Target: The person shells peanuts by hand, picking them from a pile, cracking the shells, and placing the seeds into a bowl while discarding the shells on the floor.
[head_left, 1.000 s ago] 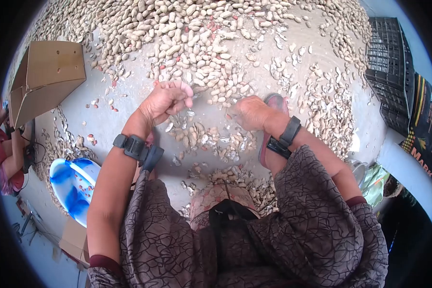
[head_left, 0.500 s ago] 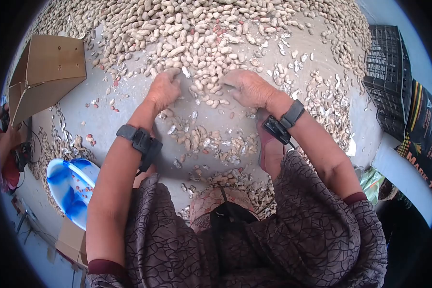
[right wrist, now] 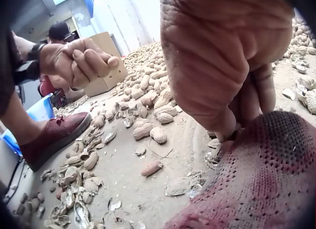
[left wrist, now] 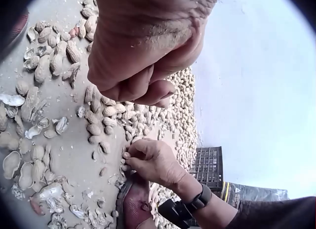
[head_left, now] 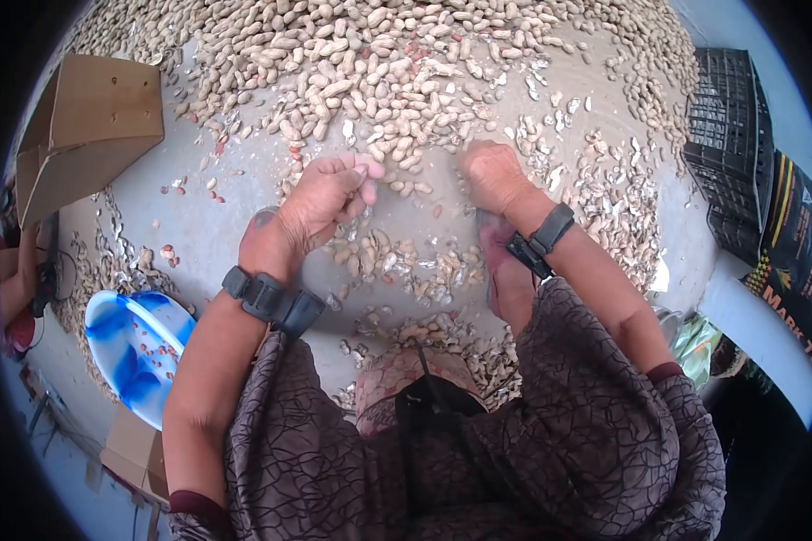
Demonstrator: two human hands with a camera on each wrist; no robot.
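Many unshelled peanuts (head_left: 334,86) lie in a heap on the floor, with broken shells nearer the person. My left hand (head_left: 329,194) is held above the floor in front of the heap, its fingers curled in and the thumb against them; I cannot tell whether something is inside. My right hand (head_left: 494,176) is low beside the right shoe (right wrist: 266,175), its back to the head camera. In the left wrist view its thumb and forefinger pinch a small peanut (left wrist: 126,155). A loose reddish kernel (right wrist: 151,168) lies on the floor between the shoes.
A cardboard box (head_left: 108,108) stands at the left. Below it, a blue and white basin (head_left: 108,329) holds several red kernels. Black crates (head_left: 729,117) and a dark printed sack (head_left: 789,261) line the right side. Another person (right wrist: 57,51) sits beyond the box.
Half a second ago both hands were at the heap's near edge. Since then the left has drawn back and turned thumb side up, and the right has moved rightward toward the shoe.
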